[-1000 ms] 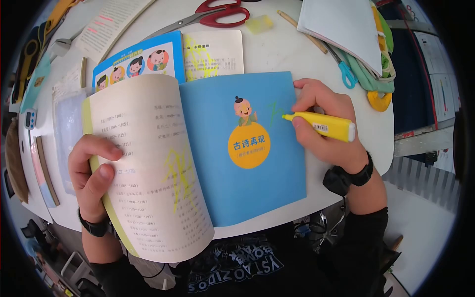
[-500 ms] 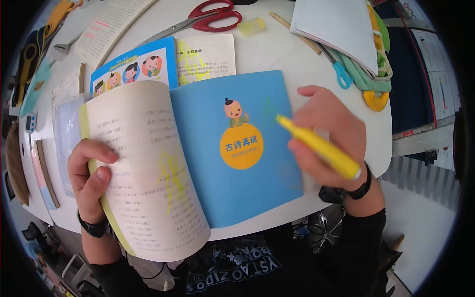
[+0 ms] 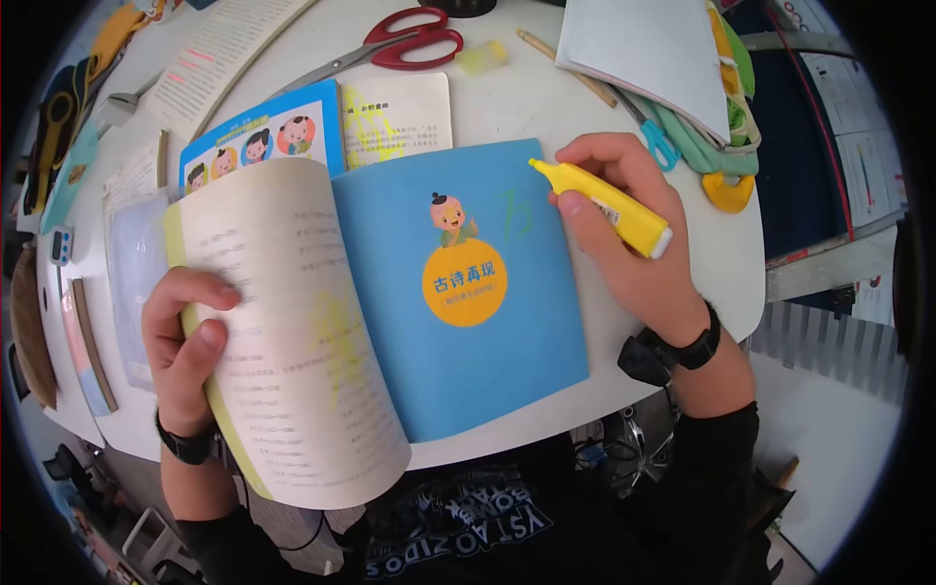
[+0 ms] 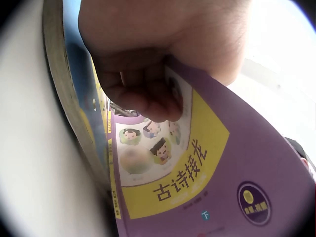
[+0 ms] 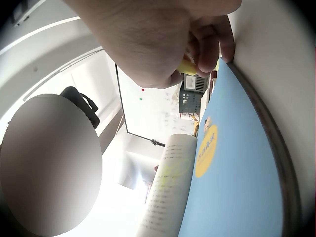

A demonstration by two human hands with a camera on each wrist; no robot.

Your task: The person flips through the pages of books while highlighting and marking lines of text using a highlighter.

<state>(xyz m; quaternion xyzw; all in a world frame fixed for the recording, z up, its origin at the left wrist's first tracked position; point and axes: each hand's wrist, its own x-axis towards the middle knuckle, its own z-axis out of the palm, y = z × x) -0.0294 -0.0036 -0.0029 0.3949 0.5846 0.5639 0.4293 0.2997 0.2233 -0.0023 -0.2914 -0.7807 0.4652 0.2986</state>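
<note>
An open book has a blue right-hand page (image 3: pixel 487 370) with a cartoon child above an orange circle. Its printed left-hand pages (image 3: pixel 292 409) bend upward, with yellow scribbles on them. My left hand (image 3: pixel 185 341) grips their outer edge, thumb on the page; in the left wrist view it holds the purple cover (image 4: pixel 266 163) from the other side. A yellow highlighter (image 3: pixel 609 207) is pinched in my right hand (image 3: pixel 639 224), its tip by the blue page's upper right corner. Green pen strokes (image 3: pixel 517 214) mark the page below the tip.
Behind the open book lie a blue-covered book (image 3: pixel 263 136) and a printed page (image 3: pixel 400 127). Red-handled scissors (image 3: pixel 419 44), a pale yellow cap (image 3: pixel 483 58), a pencil (image 3: pixel 561 63) and blue-handled scissors (image 3: pixel 658 146) lie farther back. White paper (image 3: pixel 643 63) sits at upper right.
My right hand has lifted the highlighter's tip from the green strokes toward the blue page's upper corner. More green strokes show than a second ago. The left hand keeps its grip.
</note>
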